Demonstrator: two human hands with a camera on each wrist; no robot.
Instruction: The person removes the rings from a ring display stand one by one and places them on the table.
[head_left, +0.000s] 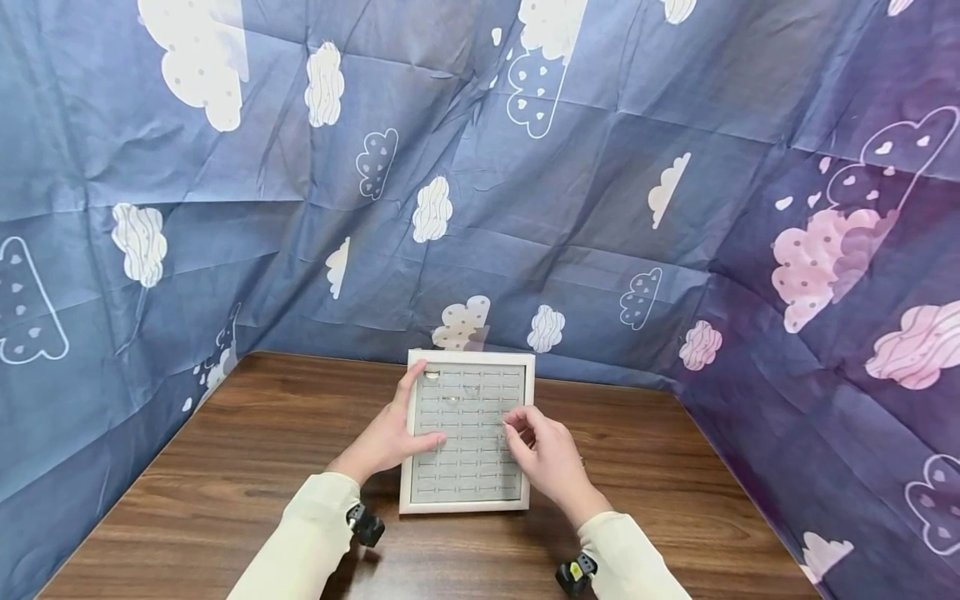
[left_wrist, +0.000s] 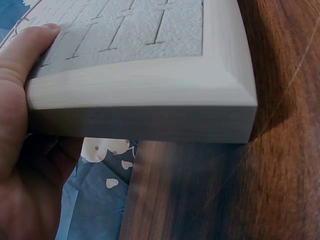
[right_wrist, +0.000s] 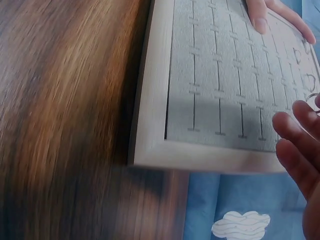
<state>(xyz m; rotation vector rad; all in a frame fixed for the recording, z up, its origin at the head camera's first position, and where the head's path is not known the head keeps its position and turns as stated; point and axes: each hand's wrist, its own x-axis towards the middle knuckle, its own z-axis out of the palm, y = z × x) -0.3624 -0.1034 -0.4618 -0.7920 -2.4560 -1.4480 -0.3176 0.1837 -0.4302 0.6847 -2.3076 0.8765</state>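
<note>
A white-framed tray (head_left: 465, 357) with a grey slotted foam insert lies on the wooden table (head_left: 262, 450). My left hand (head_left: 386, 437) grips its left edge, thumb on the foam and index finger along the frame. In the left wrist view the thumb (left_wrist: 30, 45) lies over the tray's corner (left_wrist: 150, 85). My right hand (head_left: 547, 454) hovers over the tray's right side with curled fingers (right_wrist: 295, 145) that seem to pinch a thin ring (right_wrist: 314, 97). Small rings (head_left: 431, 374) sit in the upper slots (right_wrist: 310, 80).
A blue cloth with a cloud print (head_left: 480, 208) hangs behind and on both sides of the table and closes it in. Bare wood shows left and right of the tray. Black wrist cameras (head_left: 366, 525) sit on both sleeves.
</note>
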